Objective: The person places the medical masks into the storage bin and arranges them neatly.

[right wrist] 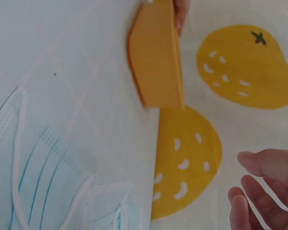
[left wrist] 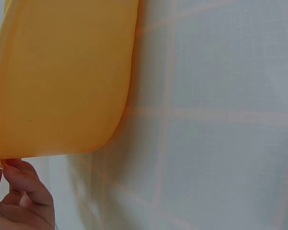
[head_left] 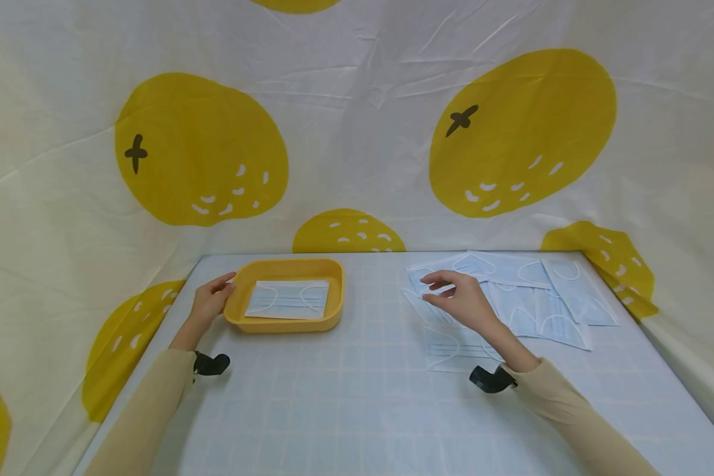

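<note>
The right hand (head_left: 461, 301) is hovering with loosely spread fingers over limp, featherlight masks (head_left: 512, 297), best pinched by an edge, while the left hand's (head_left: 211, 301) relaxed fingers are touching the tray (head_left: 238, 311).

Soft, even light fills the scene, bright and without glare. A faint shadow falls on the counter (head_left: 357, 396) just beside the yellow tray (head_left: 285, 322). The head view is sharp at the tray and bows outward toward the edges. Both wrist views are softer: the tray's wall is blurred up close, and the fingertips (right wrist: 259, 191) are out of focus.
</note>
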The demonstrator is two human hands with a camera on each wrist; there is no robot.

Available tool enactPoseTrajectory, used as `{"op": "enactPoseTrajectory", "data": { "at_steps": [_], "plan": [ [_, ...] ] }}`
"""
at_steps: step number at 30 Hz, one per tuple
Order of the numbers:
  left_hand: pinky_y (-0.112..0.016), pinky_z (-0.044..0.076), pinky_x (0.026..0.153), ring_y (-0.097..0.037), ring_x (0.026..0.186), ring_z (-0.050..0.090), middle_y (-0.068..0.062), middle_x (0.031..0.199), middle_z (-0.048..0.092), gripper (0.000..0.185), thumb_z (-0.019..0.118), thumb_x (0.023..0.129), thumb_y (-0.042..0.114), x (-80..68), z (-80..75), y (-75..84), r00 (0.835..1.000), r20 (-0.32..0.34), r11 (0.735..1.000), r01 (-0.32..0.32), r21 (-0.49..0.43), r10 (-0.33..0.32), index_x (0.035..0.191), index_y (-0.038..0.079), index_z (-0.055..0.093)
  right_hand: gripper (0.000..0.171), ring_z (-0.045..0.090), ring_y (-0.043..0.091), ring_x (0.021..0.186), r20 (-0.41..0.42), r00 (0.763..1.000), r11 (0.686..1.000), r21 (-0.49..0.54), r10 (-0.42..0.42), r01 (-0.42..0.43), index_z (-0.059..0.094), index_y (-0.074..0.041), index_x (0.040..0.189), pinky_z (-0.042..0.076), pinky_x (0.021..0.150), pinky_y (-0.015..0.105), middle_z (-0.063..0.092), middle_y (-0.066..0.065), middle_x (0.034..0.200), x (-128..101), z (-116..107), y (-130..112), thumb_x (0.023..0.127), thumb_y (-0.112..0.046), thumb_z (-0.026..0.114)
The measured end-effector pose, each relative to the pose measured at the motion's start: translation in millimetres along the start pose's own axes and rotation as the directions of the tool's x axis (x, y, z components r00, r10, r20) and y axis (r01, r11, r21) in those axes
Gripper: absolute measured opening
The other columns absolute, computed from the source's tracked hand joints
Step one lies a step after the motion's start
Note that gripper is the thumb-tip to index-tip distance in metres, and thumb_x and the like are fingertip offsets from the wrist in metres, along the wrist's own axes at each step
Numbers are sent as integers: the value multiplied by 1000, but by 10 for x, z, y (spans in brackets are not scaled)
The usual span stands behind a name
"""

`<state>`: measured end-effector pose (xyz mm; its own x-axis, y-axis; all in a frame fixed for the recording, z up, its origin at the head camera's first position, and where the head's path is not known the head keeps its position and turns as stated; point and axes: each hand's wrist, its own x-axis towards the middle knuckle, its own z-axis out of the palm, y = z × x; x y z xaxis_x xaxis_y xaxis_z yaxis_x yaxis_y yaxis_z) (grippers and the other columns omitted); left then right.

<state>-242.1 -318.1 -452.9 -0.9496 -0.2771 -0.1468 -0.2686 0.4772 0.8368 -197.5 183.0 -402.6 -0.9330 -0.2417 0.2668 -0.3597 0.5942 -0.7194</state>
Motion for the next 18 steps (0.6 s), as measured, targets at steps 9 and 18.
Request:
{"op": "enactPoseTrajectory", "data": {
  "at_steps": [9, 18],
  "plan": [
    [-15, 48, 59, -4, 76, 50, -20, 131, 49, 45, 48, 101, 25, -5, -7, 5, 1000, 11, 1000, -11, -27, 11, 145, 11, 44, 29, 66, 27, 95, 26, 1000, 1000, -24, -8, 8, 69, -7, 112, 55, 76, 23, 70, 11, 110, -123, -219, 347, 84, -14, 74],
    [-15, 49, 60, -5, 78, 50, -21, 132, 49, 45, 47, 102, 24, -4, -24, -4, 1000, 22, 999, -6, -35, 7, 145, 10, 43, 30, 66, 25, 93, 19, 999, 996, -77, 39, -38, 69, -6, 111, 53, 74, 17, 70, 12, 109, -273, -350, 496, 83, -15, 75]
  ]
}}
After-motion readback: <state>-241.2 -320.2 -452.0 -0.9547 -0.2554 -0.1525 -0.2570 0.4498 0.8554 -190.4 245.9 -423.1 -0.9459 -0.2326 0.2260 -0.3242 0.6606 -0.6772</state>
